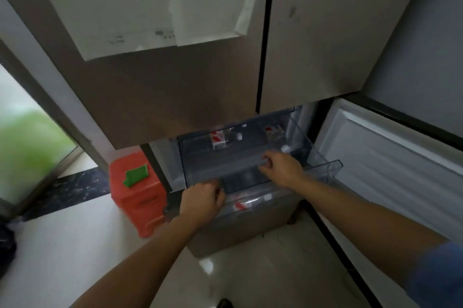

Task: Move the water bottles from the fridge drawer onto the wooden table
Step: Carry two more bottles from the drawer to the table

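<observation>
Now both hands hold the drawer

Your left hand (203,198) and right hand (281,169) are apart. Each curls on the front of the clear drawer (205,159). One water bottle (220,141) lies inside, at 12 o'clock from your left hand. A second bottle (273,132), at 12 o'clock from your right hand, is blurry.

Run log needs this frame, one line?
phase: at drawer | left hand: grips drawer front | right hand: grips drawer front | bottles: in drawer
</observation>
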The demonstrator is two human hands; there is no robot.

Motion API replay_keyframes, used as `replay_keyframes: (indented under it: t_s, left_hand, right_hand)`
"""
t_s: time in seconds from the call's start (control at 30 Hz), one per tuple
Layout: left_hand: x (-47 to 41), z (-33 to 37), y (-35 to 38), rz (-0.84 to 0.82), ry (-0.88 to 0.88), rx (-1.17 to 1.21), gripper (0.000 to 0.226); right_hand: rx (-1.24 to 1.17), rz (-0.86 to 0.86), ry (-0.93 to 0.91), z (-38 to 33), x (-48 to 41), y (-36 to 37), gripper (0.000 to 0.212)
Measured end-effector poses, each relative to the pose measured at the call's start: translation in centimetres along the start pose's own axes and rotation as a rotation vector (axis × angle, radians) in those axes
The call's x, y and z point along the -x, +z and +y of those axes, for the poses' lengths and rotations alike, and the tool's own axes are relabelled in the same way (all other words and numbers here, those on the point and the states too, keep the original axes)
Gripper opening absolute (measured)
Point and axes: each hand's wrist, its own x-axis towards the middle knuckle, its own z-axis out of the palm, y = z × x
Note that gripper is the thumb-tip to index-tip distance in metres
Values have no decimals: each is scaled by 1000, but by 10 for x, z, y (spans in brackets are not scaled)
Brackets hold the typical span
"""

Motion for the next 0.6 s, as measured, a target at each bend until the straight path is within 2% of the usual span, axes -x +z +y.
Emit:
replay_keyframes:
  t_s: [0.13,0.23,0.33,0.47,0.5,0.6]
  left_hand:
    - [-8,-3,17,-22,-197,120,31]
    - [-11,-3,23,-52,-274,101,35]
    - [-15,-1,28,-11,-361,38,35]
    - [-16,-2,34,57,-419,-3,35]
    - [-16,-2,36,73,-432,-17,36]
    - [-16,0,40,126,-458,-39,43]
  right_hand:
    - [-19,-113,62,12,-65,22,34]
    - [-5,-215,78,19,-118,45,29]
    - [-3,-218,124,21,-165,69,46]
    - [-149,-130,155,21,-211,96,80]
    - [-177,-124,120,23,-221,103,84]
    - [-187,-122,6,27,-233,114,78]
